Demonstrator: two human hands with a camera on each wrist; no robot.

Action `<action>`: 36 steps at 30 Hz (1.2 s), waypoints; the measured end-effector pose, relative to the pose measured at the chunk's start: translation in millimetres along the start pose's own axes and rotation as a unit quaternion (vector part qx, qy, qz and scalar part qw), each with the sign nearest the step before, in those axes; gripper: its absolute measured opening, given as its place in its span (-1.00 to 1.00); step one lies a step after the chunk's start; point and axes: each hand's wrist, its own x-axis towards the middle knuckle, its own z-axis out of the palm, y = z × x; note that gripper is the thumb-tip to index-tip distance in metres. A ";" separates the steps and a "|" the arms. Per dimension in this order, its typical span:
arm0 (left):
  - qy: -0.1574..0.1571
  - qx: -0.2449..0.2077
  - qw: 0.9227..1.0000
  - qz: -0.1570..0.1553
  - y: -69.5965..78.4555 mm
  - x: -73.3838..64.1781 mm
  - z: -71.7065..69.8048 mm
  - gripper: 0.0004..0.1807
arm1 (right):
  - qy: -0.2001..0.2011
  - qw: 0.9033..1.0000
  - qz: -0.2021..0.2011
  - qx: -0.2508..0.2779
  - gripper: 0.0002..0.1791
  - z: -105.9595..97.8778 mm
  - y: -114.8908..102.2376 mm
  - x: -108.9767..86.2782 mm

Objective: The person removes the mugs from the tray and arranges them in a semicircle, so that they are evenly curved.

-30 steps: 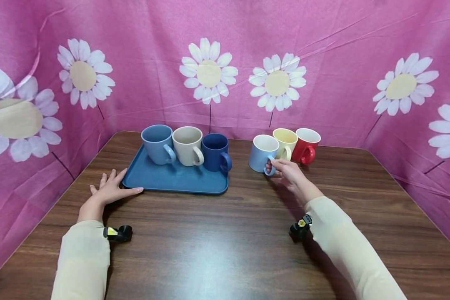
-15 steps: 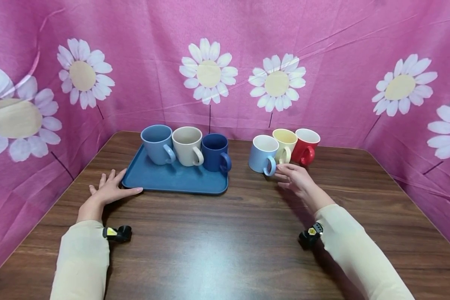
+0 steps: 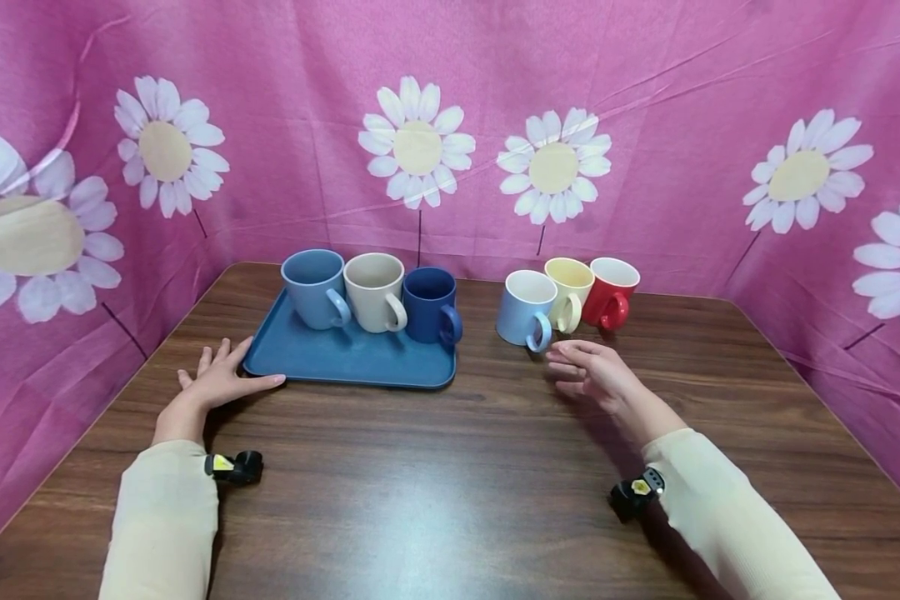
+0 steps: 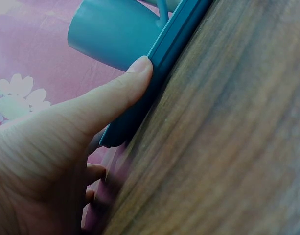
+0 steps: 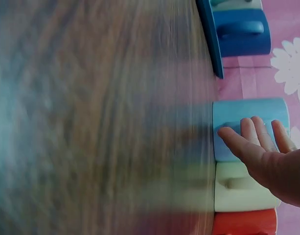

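My left hand (image 3: 217, 385) touches the front left corner of the blue tray (image 3: 345, 367), its fingers spread and the thumb (image 4: 108, 103) lying along the rim. On the tray stand a grey-blue mug (image 3: 315, 292), a cream mug (image 3: 372, 296) and a navy mug (image 3: 429, 308), all upright. To the right, a light blue mug (image 3: 521, 317) stands on the table with its handle toward me. My right hand (image 3: 596, 375) hovers just in front of that handle, fingers loosely extended and holding nothing. In the right wrist view the fingers (image 5: 252, 142) partly cover the light blue mug.
A pale yellow mug (image 3: 570, 283) and a red mug (image 3: 611, 292) stand in a row beside the light blue one. The wooden table (image 3: 420, 467) runs back to a pink flowered cloth (image 3: 480, 225) hanging behind and along the sides.
My right hand has let go of the light blue mug's handle and drawn back toward me and slightly right. The mug stays where it was. My left hand has kept its place at the tray.
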 end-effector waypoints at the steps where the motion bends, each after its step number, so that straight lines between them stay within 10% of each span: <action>1: 0.000 0.000 1.000 -0.001 0.3 -0.3 -0.2 0.12 | 0.025 0.999 -0.021 -0.006 -0.82 0.0 8.9 3.9; 22: -0.001 0.000 1.000 0.001 0.4 -0.7 0.2 0.12 | 0.052 0.999 0.001 -0.016 -0.63 65.2 14.1 42.5; 36: 0.001 -0.002 1.000 0.000 0.8 -1.3 0.4 0.12 | 0.105 0.991 -0.060 -0.054 -0.56 91.0 18.7 81.4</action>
